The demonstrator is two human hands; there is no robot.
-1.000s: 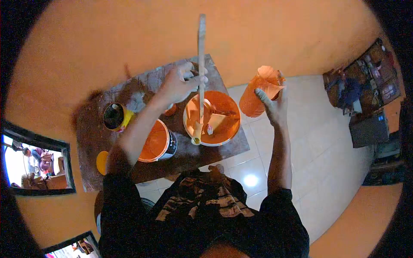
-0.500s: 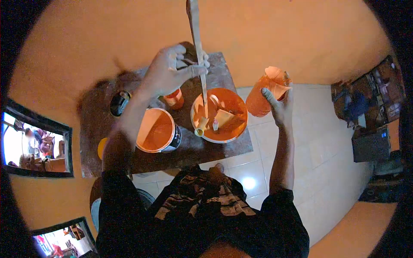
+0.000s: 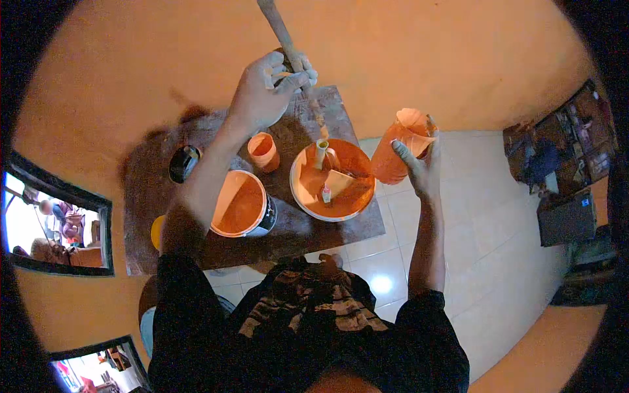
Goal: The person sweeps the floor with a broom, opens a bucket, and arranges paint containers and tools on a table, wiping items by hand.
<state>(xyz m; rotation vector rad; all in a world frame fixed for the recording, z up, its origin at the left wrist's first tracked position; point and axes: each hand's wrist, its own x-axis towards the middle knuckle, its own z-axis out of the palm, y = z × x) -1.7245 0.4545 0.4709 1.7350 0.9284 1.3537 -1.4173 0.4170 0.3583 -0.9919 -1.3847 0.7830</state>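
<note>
My left hand (image 3: 275, 88) is closed around a long wooden stick (image 3: 278, 26), held up at a slant. The stick's lower end, stained orange, is over the far side of a wide tub (image 3: 298, 203) coated in orange. In that tub lie a flat orange scoop-like piece (image 3: 337, 182), a small bottle with a pinkish top (image 3: 326, 195) and a pale tube-like piece (image 3: 321, 154) near the stick's tip. My right hand (image 3: 422, 171) grips an orange-coated jug (image 3: 391, 162) by its side, right of the tub. The jug's inside is mostly hidden.
On the dark wooden table (image 3: 308, 242) are a bucket (image 3: 267, 216) with orange inside, an orange cup (image 3: 263, 150), a black container (image 3: 185, 164) and a yellow item (image 3: 157, 230). The orange wall stands behind. Cluttered shelves (image 3: 563, 154) are at right.
My left hand has raised and tilted the stick, its tip leaving the tub's middle. The pale tube-like piece has shifted to the tub's far side. The jug has moved slightly left and down.
</note>
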